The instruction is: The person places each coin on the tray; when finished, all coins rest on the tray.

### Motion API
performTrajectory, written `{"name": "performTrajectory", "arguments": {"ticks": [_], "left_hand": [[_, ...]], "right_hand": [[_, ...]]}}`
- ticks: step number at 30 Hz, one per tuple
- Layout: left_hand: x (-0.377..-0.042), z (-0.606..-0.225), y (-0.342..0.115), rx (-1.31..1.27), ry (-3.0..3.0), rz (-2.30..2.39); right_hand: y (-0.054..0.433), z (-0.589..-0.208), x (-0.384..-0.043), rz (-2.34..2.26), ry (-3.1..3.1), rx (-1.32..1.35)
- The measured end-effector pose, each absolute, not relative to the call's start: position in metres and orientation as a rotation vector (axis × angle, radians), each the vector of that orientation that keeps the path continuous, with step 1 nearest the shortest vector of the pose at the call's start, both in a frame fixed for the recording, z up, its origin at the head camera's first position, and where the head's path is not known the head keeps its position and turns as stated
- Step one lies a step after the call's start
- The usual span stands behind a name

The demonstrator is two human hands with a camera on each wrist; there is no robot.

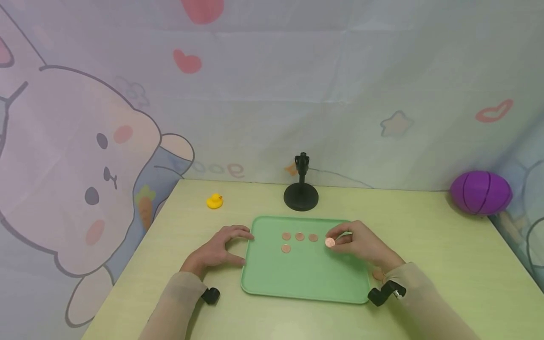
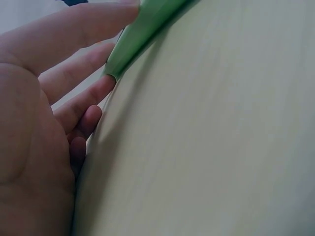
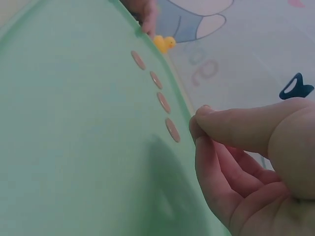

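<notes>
My right hand (image 1: 361, 243) pinches a copper coin (image 1: 330, 242) between thumb and fingers, just above the right part of a green tray (image 1: 306, 283). In the right wrist view only a sliver of that coin (image 3: 205, 106) shows at the fingertips. On the tray lie a row of three copper coins (image 1: 299, 236) and one more coin (image 1: 286, 248) in front of the leftmost. My left hand (image 1: 218, 248) rests at the tray's left edge, thumb and fingers spread apart; the left wrist view shows fingertips touching the green rim (image 2: 130, 46).
Copper-coloured coins (image 1: 378, 274) lie on the table right of the tray, partly hidden by the right wrist. Behind the tray stands a black stand (image 1: 301, 196), with a yellow rubber duck (image 1: 215, 201) to its left. A purple ball (image 1: 481, 192) sits at the table's far right corner.
</notes>
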State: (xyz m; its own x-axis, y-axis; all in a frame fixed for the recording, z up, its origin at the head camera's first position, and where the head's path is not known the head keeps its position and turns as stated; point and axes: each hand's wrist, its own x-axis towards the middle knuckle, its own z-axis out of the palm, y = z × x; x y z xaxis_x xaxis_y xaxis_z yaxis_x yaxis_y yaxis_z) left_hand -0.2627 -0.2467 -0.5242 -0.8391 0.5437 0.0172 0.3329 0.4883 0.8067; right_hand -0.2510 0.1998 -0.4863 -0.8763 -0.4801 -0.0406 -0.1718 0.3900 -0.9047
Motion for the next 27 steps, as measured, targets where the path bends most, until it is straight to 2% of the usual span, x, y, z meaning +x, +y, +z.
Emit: {"name": "performTrajectory", "arguments": {"ticks": [15,27], "left_hand": [[-0.261,-0.521,-0.247,0.767,2.504,1.267],[-0.262,-0.523,-0.248,0.771,2.519,1.244]], "right_hand": [[0.169,-0.493,-0.248,-1.462,2.345,-0.697],[0.151,-0.503,-0.249,-1.185,2.605,-0.973]]}}
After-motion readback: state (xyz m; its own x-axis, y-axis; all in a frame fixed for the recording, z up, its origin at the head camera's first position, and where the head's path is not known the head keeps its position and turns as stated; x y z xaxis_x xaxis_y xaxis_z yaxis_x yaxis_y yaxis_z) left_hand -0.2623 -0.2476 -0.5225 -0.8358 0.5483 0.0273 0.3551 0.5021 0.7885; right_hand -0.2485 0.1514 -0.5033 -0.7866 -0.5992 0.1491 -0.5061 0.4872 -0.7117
